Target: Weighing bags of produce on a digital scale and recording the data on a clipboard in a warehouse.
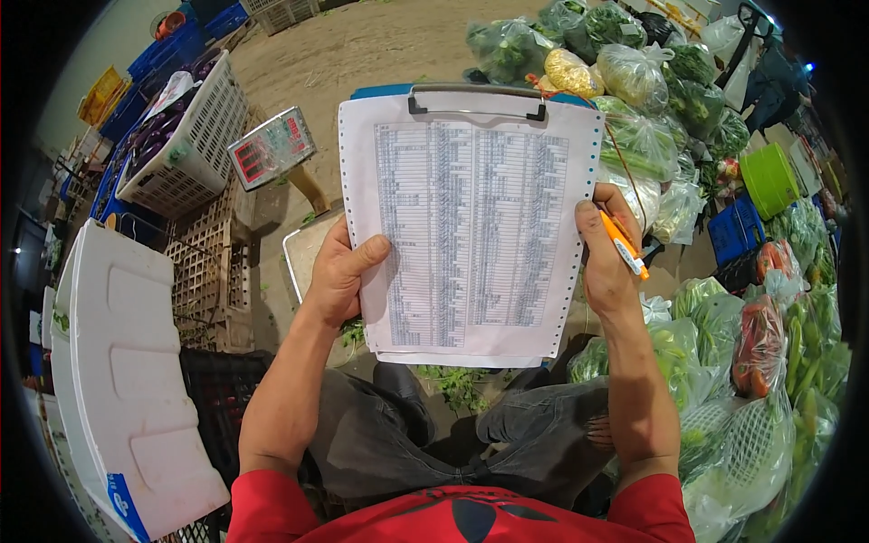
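Note:
A blue clipboard [380, 91] with a metal clip [477, 89] is held up in front of me, bearing white sheets [471, 235] printed with a dense table in columns. My left hand [346, 271] grips its left edge, thumb lying on top of the paper. On the right edge, my right hand [608, 253] is closed around the board, its thumb near the margin. An orange pen [621, 242] also sits in that hand, pointing down to the right. The fingers under the board are hidden.
Bagged vegetables [670, 118] are heaped along the right, near a green tub [769, 181]. A scale display [272, 147] stands ahead left, beside a white crate [186, 136] of purple vegetables on stacked crates [213, 271]. At near left is a white foam box [136, 380].

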{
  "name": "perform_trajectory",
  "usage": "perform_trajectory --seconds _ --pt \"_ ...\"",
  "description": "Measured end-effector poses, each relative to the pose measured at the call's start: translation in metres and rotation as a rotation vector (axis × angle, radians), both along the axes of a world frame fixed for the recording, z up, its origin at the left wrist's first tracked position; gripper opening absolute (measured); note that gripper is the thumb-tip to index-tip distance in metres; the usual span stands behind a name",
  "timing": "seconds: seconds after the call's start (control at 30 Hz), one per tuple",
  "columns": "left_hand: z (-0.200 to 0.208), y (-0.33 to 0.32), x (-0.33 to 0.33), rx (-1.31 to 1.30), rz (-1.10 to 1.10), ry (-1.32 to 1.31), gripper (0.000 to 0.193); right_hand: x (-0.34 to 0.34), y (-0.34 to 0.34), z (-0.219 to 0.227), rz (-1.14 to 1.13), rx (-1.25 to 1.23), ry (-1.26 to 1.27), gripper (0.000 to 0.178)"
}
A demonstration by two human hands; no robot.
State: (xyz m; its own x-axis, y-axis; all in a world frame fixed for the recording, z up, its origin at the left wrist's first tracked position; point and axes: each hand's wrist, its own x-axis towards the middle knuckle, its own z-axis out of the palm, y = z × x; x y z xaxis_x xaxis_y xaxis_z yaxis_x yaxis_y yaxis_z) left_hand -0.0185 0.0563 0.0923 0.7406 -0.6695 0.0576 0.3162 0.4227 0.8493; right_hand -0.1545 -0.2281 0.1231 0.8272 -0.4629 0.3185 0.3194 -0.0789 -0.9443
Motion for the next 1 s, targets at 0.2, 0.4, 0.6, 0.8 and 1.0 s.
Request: perform_trajectory --seconds 0.2,0.4,0.6,0.8,1.0 --pt "0.0 0.001 -0.001 0.017 0.005 -0.001 0.051 -0.001 0.001 0.001 -0.008 -0.008 0.0 0.028" --pt "0.0 0.001 -0.001 0.013 0.003 -0.003 0.05 -0.001 0.001 0.0 -0.009 -0.014 0.008 0.028" --pt "-0.002 0.001 0.0 0.011 0.004 -0.005 0.05 -0.001 -0.001 -0.001 -0.013 -0.065 0.02 0.031" --pt "0.001 0.002 -0.002 0.028 0.017 0.002 0.052 0.001 -0.003 -0.007 0.008 -0.016 0.021 0.03" --pt "0.002 0.0 -0.002 0.038 -0.009 -0.004 0.053 0.004 -0.005 -0.01 -0.024 0.027 0.029 0.024"
